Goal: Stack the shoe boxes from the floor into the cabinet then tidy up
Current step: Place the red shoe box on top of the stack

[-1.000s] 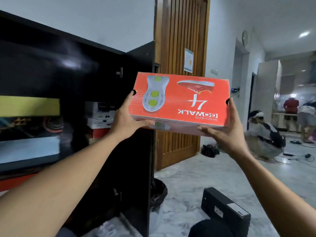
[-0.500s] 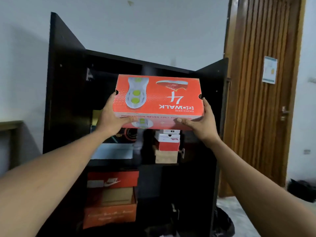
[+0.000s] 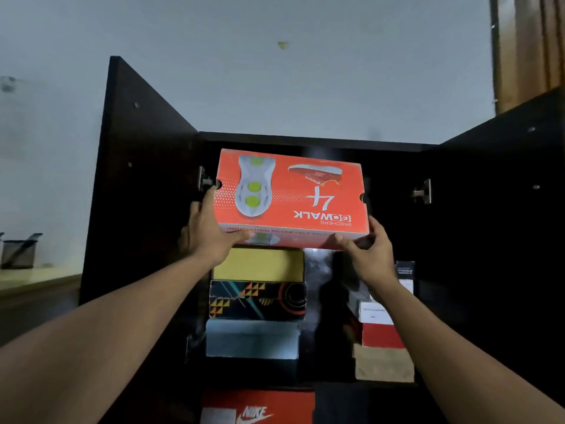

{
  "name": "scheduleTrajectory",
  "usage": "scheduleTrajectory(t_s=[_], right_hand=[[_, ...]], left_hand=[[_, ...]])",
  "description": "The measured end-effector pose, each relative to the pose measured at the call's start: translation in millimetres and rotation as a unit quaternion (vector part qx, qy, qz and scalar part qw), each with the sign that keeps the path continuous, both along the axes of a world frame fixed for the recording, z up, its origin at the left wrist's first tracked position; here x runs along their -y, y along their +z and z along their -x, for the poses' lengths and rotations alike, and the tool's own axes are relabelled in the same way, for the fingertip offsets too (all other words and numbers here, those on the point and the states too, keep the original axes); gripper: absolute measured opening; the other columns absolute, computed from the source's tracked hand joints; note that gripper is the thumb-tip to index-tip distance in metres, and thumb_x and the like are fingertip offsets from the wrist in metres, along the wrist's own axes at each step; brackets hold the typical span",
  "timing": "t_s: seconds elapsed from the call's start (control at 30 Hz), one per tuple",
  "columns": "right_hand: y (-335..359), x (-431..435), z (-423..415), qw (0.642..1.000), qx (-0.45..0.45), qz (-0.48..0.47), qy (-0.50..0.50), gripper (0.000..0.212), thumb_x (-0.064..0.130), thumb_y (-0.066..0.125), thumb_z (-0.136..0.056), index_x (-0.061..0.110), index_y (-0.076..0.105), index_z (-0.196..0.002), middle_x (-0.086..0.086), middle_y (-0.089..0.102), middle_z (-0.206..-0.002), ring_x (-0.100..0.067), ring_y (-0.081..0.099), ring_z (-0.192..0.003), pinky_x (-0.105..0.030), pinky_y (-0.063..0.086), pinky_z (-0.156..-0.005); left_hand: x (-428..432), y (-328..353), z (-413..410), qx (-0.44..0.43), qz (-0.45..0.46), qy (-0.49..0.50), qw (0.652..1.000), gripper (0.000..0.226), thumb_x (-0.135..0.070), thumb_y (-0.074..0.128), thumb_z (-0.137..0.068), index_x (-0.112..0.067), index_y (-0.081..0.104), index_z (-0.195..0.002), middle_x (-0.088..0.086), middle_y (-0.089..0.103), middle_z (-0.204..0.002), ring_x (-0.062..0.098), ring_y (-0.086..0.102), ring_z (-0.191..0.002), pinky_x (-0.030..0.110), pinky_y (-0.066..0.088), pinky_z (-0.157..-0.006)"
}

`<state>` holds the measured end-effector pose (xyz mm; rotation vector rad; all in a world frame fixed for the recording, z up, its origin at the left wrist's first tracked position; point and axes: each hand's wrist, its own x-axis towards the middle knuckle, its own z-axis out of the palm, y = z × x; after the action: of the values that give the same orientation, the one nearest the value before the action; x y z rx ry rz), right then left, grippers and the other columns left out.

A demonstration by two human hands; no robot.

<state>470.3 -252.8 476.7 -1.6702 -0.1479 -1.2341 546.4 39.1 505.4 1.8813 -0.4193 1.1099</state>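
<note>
Dim indoor view, lit weakly from the camera's side, shadows soft. Brightest by far on the glossy orange cardboard shoe box, colours saturated, large print sharp enough to read. Almost pure black inside the open black wooden cabinet, detail lost in its upper corners. Hazy pale glare on a shiny dark inner panel just under the box. Small glints on the metal door hinges. Flat, grey-blue and slightly grainy across the plain painted wall. Soft and smeared towards the frame edges: bare forearms at the bottom corners, dark mesh desk pot at the left edge. Strong wide-angle bending, cabinet doors splayed outward.
</note>
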Motion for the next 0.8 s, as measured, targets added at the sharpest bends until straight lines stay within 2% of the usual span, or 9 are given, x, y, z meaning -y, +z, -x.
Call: scheduleTrajectory(t_s=[0.1,0.17,0.23,0.33,0.47,0.57,0.67,0.73,0.8], right_hand=[[2.7,-3.8,-43.9,1.0,-0.002,-0.023,0.013,0.057,0.015,0.08,-0.082,0.012,0.049,-0.129,0.006,0.063,-0.11,0.005,0.059,-0.09,-0.002,0.045,-0.07],[4.4,-6.8,-68.7,0.999,-0.015,-0.027,0.021,0.047,0.008,0.078,-0.084,0.013,0.049,-0.12,0.014,0.06,-0.097,0.01,0.055,-0.08,0.001,0.043,-0.062],[4.5,-6.2,-92.3,0.999,-0.013,-0.031,0.027,0.046,0.005,0.077,-0.084,0.01,0.051,-0.122,0.012,0.06,-0.096,0.009,0.056,-0.08,-0.001,0.044,-0.061],[5.5,-5.4,-122.1,0.999,-0.011,-0.022,0.029,0.056,0.01,0.078,-0.084,0.011,0.051,-0.133,0.004,0.063,-0.107,0.007,0.058,-0.087,-0.006,0.048,-0.064],[6.4,1.4,-152.1,0.999,-0.02,-0.019,0.023,0.057,0.015,0.081,-0.082,0.016,0.056,-0.133,0.006,0.066,-0.112,0.005,0.062,-0.089,-0.016,0.053,-0.075],[2.9,4.5,-167.8,0.999,-0.019,-0.025,0.022,0.071,0.017,0.082,-0.08,0.016,0.047,-0.142,0.008,0.062,-0.122,-0.01,0.066,-0.099,-0.034,0.055,-0.093],[-1.3,8.3,-175.9,0.999,-0.01,-0.035,0.008,0.086,0.018,0.081,-0.082,0.013,0.03,-0.151,0.006,0.052,-0.126,-0.016,0.059,-0.109,-0.034,0.048,-0.099],[-2.8,10.6,-182.9,0.999,-0.018,-0.031,0.005,0.084,0.019,0.081,-0.082,0.014,0.029,-0.148,0.005,0.051,-0.128,-0.016,0.057,-0.111,-0.033,0.047,-0.1],[-5.0,11.5,-191.7,0.999,-0.018,-0.036,0.011,0.075,0.017,0.082,-0.08,0.015,0.034,-0.139,0.001,0.054,-0.132,-0.016,0.058,-0.112,-0.034,0.048,-0.1]], left_hand=[[-6.5,-6.7,-43.3,0.001,0.025,-0.001,1.0,0.1,-0.046,0.094,-0.057,-0.038,0.039,-0.141,0.002,0.054,-0.12,0.027,0.058,-0.107,0.038,0.046,-0.083],[-7.8,-9.6,-68.9,-0.005,0.034,-0.018,0.999,0.095,-0.041,0.095,-0.058,-0.038,0.042,-0.137,0.001,0.057,-0.118,0.024,0.059,-0.106,0.041,0.051,-0.086],[-5.5,-9.6,-89.2,-0.015,0.045,-0.039,0.998,0.091,-0.033,0.095,-0.06,-0.037,0.044,-0.136,0.0,0.059,-0.119,0.023,0.06,-0.107,0.043,0.054,-0.088],[1.1,-7.6,-116.9,-0.021,0.067,-0.061,0.996,0.084,-0.03,0.091,-0.067,-0.035,0.045,-0.137,-0.003,0.061,-0.121,0.021,0.062,-0.108,0.048,0.055,-0.092],[13.0,-10.6,-141.3,-0.013,0.082,-0.085,0.993,0.072,-0.017,0.085,-0.076,-0.026,0.048,-0.137,-0.003,0.064,-0.118,0.02,0.063,-0.108,0.043,0.054,-0.095],[19.2,-16.3,-154.5,-0.025,0.077,-0.082,0.993,0.089,-0.016,0.083,-0.078,-0.027,0.033,-0.15,-0.005,0.058,-0.126,0.021,0.059,-0.115,0.038,0.051,-0.095],[24.5,-15.3,-164.8,-0.058,0.078,-0.064,0.993,0.109,-0.02,0.083,-0.077,-0.03,0.009,-0.157,0.005,0.046,-0.144,0.029,0.055,-0.123,0.036,0.051,-0.089],[28.8,-14.6,-173.0,-0.063,0.075,-0.043,0.994,0.111,-0.02,0.083,-0.074,-0.032,0.009,-0.156,0.007,0.043,-0.145,0.028,0.053,-0.121,0.033,0.049,-0.084],[34.7,-15.6,-178.3,-0.058,0.064,-0.04,0.995,0.104,-0.019,0.081,-0.071,-0.032,0.015,-0.151,0.001,0.043,-0.138,0.023,0.051,-0.117,0.034,0.05,-0.089]])
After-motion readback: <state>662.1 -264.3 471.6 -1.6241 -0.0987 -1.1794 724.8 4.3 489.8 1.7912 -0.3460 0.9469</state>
